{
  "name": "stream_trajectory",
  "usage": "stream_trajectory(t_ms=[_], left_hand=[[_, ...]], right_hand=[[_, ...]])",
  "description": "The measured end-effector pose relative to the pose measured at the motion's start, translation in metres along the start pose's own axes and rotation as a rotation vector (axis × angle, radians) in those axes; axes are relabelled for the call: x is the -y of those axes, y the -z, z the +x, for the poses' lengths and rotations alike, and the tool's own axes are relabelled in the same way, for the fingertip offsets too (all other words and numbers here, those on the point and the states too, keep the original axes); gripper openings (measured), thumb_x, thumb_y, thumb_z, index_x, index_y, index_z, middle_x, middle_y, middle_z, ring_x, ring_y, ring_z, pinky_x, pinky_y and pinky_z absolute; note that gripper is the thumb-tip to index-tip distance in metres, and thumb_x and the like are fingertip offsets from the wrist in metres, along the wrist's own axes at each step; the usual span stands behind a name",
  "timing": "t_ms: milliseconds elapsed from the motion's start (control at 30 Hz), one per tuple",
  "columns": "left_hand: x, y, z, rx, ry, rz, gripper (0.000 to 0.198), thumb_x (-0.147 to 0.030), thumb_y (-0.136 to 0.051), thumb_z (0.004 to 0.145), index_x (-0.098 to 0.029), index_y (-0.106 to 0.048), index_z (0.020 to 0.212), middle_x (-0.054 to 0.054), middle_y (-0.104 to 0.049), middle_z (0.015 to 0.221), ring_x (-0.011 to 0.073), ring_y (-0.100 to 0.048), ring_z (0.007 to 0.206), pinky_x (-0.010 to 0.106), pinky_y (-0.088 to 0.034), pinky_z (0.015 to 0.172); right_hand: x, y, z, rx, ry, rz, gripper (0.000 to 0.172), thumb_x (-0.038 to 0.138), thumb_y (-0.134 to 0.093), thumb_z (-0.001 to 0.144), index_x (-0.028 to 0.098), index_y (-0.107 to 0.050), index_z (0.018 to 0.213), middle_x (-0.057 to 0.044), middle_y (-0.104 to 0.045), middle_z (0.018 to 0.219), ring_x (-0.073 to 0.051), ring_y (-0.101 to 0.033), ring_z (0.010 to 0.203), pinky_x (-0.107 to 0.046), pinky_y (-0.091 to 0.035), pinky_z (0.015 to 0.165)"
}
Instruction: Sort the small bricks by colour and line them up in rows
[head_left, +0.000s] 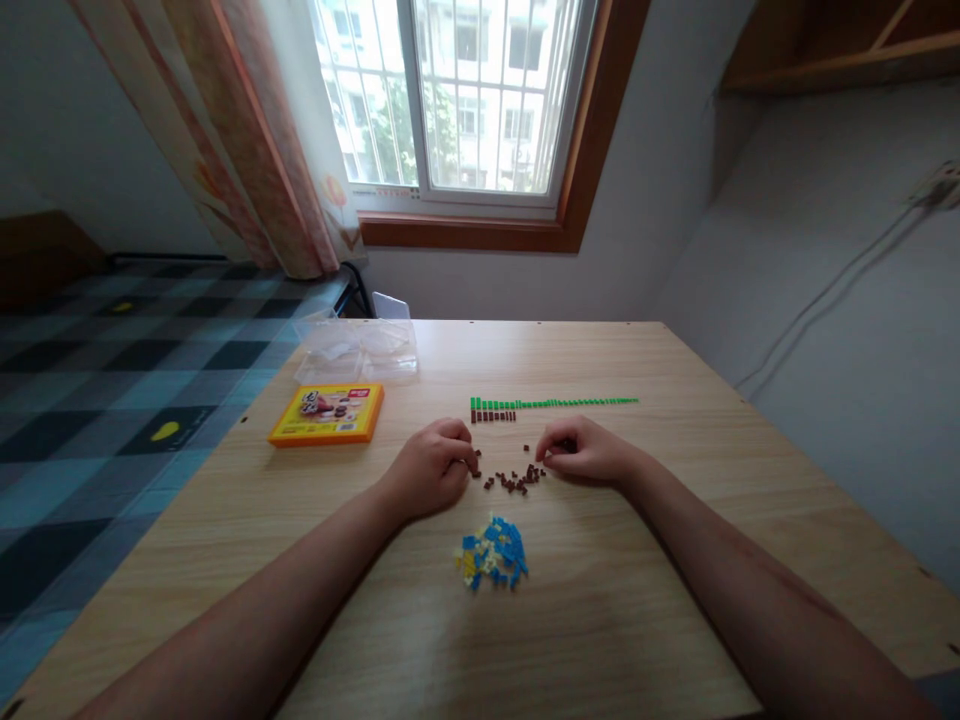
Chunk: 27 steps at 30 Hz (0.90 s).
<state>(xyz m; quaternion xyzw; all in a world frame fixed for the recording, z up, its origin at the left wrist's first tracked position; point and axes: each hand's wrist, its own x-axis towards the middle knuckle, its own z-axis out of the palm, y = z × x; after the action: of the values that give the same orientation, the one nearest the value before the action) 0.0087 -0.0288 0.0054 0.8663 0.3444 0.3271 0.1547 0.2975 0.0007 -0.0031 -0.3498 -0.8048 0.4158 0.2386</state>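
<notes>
Lying by far-left edge: clear plastic tray (358, 352), contents indistinct, and closed orange box (328, 414). Pinching brown bricks (517, 481) with right hand (586, 453); left hand (431, 468) curled shut beside; bare surface (750, 470) rightward.

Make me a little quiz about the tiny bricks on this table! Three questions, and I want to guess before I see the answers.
1. True or false: the green row is longer than the brown row next to it.
2. What lies between the left hand and the right hand?
A. loose brown pieces
B. a spoon
C. a red ball
3. Fill in: the pile nearest the person mixes yellow pieces with ____ ones.

Key: 1 true; 2 A; 3 blue.
</notes>
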Motion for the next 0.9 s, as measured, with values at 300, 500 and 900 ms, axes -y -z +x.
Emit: stream_trajectory(t_ms=[300,500,900], left_hand=[[-0.007,0.0,-0.001,0.117,-0.112,0.058,0.034,-0.005,-0.053,0.073,-0.025,-0.08,0.079,0.004,-0.064,0.085,0.0165,-0.057,0.079,0.031,-0.047,0.074],[-0.005,0.005,0.0,0.14,-0.111,0.034,0.027,-0.005,-0.054,0.072,-0.021,-0.075,0.065,0.003,-0.064,0.082,0.0156,-0.056,0.078,0.03,-0.045,0.071],[0.011,0.019,-0.002,0.134,0.045,0.251,0.033,-0.007,-0.052,0.079,-0.024,-0.08,0.08,0.004,-0.068,0.083,0.018,-0.059,0.082,0.033,-0.049,0.077]], right_hand=[[0.0,0.0,0.0,-0.011,-0.001,-0.016,0.016,0.02,-0.063,0.079,0.015,-0.077,0.084,0.0,-0.061,0.064,-0.01,-0.048,0.058,-0.024,-0.035,0.056],[-0.003,0.0,0.002,-0.037,0.003,-0.046,0.019,0.017,-0.059,0.08,0.015,-0.077,0.087,-0.004,-0.07,0.075,-0.012,-0.056,0.065,-0.025,-0.04,0.06],[-0.005,-0.004,0.003,-0.13,0.037,-0.163,0.023,0.014,-0.059,0.083,0.018,-0.079,0.093,-0.006,-0.076,0.083,-0.014,-0.062,0.07,-0.026,-0.044,0.064]])
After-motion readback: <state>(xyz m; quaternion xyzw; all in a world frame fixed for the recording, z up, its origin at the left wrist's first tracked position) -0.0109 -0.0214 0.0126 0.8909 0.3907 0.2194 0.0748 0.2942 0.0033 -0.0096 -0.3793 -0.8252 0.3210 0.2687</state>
